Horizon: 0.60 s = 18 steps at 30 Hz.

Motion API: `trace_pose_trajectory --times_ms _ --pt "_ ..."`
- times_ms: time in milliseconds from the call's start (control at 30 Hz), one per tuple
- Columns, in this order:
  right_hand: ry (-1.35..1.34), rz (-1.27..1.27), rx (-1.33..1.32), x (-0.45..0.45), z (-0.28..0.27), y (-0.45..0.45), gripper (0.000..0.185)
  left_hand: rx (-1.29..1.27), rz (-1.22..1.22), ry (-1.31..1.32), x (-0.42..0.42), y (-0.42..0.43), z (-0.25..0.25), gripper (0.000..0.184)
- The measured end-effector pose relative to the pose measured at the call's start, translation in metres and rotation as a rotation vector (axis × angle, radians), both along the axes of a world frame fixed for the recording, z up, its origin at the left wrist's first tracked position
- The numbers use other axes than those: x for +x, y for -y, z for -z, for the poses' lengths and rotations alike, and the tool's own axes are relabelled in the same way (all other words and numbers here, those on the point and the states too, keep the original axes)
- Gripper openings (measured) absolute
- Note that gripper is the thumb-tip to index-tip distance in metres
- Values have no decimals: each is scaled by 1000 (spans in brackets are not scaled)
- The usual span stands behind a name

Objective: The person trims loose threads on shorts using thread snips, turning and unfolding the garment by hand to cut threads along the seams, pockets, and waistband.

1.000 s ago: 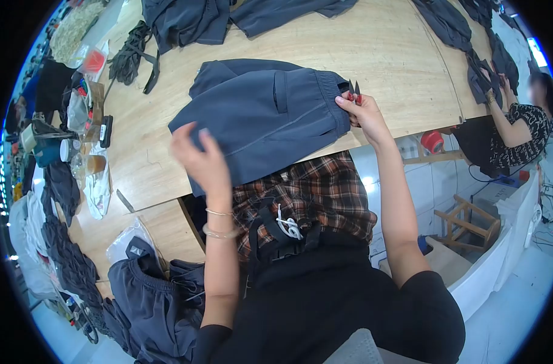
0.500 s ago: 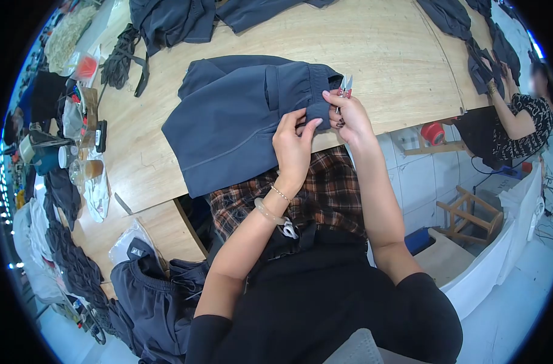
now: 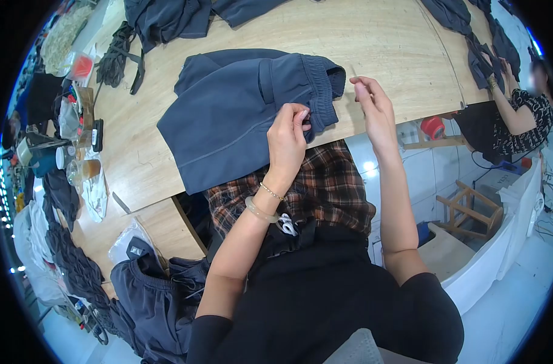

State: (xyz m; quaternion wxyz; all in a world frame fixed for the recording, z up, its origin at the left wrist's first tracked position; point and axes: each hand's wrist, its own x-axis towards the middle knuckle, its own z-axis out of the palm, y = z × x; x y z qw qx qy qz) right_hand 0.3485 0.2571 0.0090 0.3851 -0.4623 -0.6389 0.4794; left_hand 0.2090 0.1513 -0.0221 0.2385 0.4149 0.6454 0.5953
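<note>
Up close I count one left hand [image 3: 287, 138] and one right hand [image 3: 377, 118], one garment [image 3: 225, 118] under the left, one bangle [image 3: 258, 212], one bracelet [image 3: 270, 191]; farther off, one stool [image 3: 469, 212], one co-worker [image 3: 519, 121].

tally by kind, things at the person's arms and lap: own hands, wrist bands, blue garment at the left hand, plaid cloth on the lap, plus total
Hands: 2 (left hand, right hand)
Wrist bands: 2 (thin bracelet, thick bangle)
Blue garment: 1
Plaid cloth: 1
Total: 6
</note>
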Motion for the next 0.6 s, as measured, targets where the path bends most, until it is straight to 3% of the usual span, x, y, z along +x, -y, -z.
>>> trace_pose_trajectory --times_ms 200,300,600 --pt "278 -92 26 11 -48 39 20 13 10 -172 -4 -1 -13 7" --pt "376 -155 206 14 -33 48 21 -16 14 -185 -5 -1 -14 8" --pt "436 -189 360 5 -28 52 18 -17 20 -219 -2 0 -12 6"
